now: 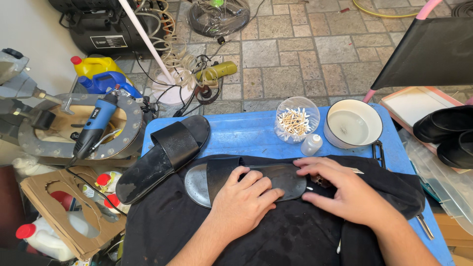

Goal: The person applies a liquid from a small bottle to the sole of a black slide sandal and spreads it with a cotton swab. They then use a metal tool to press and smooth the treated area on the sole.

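A black slide sandal lies sideways on a black cloth spread over a blue table. My left hand presses flat on the sandal's strap and footbed. My right hand rests on the sandal's right end, fingers curled over a small brown object that is mostly hidden. A second black slide sandal lies at an angle to the left, partly off the cloth.
Behind the cloth stand a clear bowl of cotton swabs, a small plastic bottle and a white pot of liquid. A blue power tool rests on a round machine at left. More black sandals sit at right.
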